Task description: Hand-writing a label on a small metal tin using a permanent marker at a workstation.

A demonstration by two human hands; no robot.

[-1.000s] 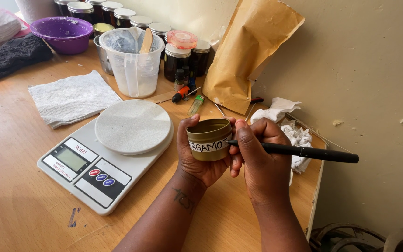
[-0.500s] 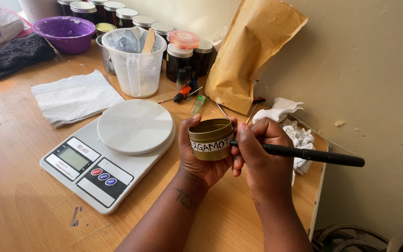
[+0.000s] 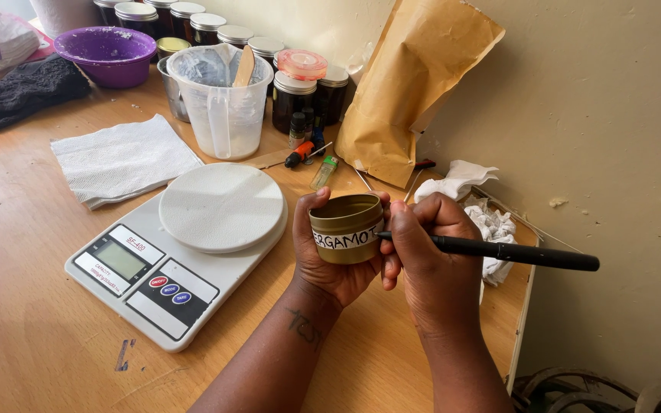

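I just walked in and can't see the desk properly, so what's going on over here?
A person is writing on a label. The left hand cups a small gold tin on its side, and the right hand holds a black pen with its tip at the end of the white label. Beside them on the wooden table sits a white kitchen scale, nothing on its platform.

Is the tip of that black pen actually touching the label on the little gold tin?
Touching. The head view shows the black pen tip meeting the white label's right end on the gold tin, with no gap.
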